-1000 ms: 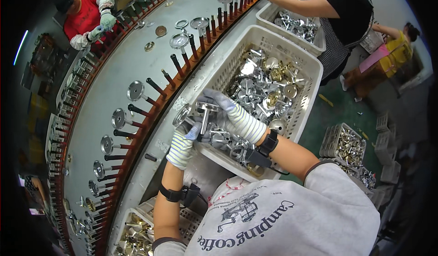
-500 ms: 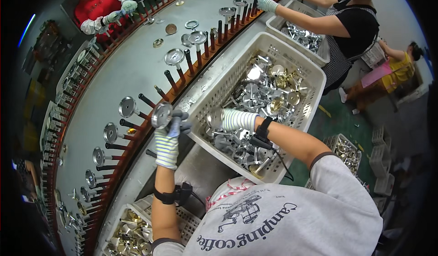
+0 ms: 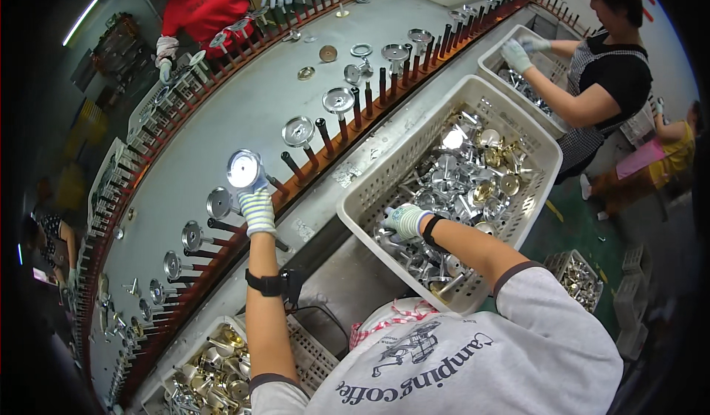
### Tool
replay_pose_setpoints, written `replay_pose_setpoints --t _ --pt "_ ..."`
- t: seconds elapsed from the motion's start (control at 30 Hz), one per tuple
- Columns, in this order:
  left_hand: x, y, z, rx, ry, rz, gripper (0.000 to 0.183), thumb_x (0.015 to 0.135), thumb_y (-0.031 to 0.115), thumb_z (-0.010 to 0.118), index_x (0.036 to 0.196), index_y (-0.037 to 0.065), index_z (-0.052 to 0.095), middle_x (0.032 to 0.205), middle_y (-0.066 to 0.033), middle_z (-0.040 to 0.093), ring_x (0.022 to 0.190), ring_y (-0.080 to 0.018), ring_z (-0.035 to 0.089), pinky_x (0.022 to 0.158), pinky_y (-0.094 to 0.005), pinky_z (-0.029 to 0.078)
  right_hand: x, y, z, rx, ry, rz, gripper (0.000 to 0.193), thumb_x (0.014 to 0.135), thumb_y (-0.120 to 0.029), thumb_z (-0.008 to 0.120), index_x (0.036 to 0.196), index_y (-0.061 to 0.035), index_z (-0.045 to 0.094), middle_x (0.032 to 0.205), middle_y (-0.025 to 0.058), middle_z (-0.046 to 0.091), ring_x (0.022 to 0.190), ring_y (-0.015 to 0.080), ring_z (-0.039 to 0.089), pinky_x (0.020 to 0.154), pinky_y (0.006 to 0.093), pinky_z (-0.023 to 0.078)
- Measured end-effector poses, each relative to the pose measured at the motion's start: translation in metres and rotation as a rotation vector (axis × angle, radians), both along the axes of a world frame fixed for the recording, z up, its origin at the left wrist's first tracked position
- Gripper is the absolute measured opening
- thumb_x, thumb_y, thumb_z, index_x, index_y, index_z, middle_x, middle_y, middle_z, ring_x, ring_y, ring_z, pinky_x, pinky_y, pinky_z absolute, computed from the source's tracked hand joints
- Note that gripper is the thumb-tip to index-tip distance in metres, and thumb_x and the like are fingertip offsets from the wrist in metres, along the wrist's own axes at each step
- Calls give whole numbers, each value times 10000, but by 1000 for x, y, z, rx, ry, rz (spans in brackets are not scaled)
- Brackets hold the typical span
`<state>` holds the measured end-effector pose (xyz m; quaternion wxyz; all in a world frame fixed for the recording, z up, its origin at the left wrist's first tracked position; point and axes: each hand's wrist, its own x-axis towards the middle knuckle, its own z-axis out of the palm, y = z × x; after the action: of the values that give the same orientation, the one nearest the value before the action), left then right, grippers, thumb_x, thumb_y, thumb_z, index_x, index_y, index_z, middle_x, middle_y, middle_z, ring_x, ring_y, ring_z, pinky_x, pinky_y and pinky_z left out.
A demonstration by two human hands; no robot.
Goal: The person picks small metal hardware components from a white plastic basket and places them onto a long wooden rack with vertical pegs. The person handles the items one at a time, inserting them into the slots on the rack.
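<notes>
My left hand [image 3: 258,209], in a striped knit glove, is closed below a shiny round metal cup part with a stem [image 3: 244,169]. It holds this part up at the row of upright pegs along the curved table's near edge. My right hand [image 3: 407,222], gloved alike, reaches into the large off-white plastic crate [image 3: 451,89]. Its fingers are curled down among loose metal parts [image 3: 444,186], silver and some brass-coloured. What those fingers grip is hidden. Next to my left hand, similar cup parts [image 3: 219,203] stand on pegs [image 3: 293,165].
The curved grey table [image 3: 244,104] carries a few loose rings and discs [image 3: 328,53]. A second crate of parts [image 3: 214,385] is at lower left. Across the table works a person in red [image 3: 211,8]; at right, another in black [image 3: 614,75] reaches into a further crate [image 3: 551,119].
My left hand has moved up and left with the cup part, now over the table edge. My right hand has gone down among the crate's parts; the round part it held no longer shows. The view has shifted.
</notes>
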<state>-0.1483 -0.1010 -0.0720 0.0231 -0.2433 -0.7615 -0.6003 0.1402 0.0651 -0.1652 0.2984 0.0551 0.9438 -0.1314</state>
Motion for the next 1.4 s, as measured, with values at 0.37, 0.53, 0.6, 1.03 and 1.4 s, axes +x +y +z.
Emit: replay_pose_setpoints --t 0.37,0.53,0.6,1.03,1.4 --pt "-25 -50 -52 -247 -23 15 407 891 311 597 1100 -39 599 1076 -170 641 969 -279 591 870 -364 430 36 45 13 -410 260 -216 336 823 -224 646 1119 -70 602 942 102 648 798 258 612 711 379 493" --pt "33 -49 -23 -67 -226 176 520 884 205 609 1320 -12 429 1247 -124 526 1109 -199 491 960 -304 376 68 67 113 -911 426 -674 375 854 -342 664 1091 -57 611 818 -8 597 697 100 533 629 277 449" --pt "78 -43 -6 109 -192 130 511 897 181 593 1342 6 412 1294 -129 489 1156 -200 473 998 -315 358 72 59 139 -1123 550 -749 416 838 -396 684 1088 -69 617 813 -36 579 694 63 506 615 230 430" --pt "197 -1 85 39 -235 -507 228 806 144 671 1008 38 665 797 -11 612 701 -90 549 651 -247 451 40 -10 127 -2076 634 -961 411 875 -283 651 1220 -94 534 1101 45 632 1002 172 619 837 329 538" --pt "209 1 84 -202 121 -481 185 825 190 674 926 37 657 765 -84 642 631 -162 594 603 -296 471 47 -9 123 -2378 575 -896 503 844 -305 669 1270 -99 499 1186 94 592 1079 240 586 880 416 537"
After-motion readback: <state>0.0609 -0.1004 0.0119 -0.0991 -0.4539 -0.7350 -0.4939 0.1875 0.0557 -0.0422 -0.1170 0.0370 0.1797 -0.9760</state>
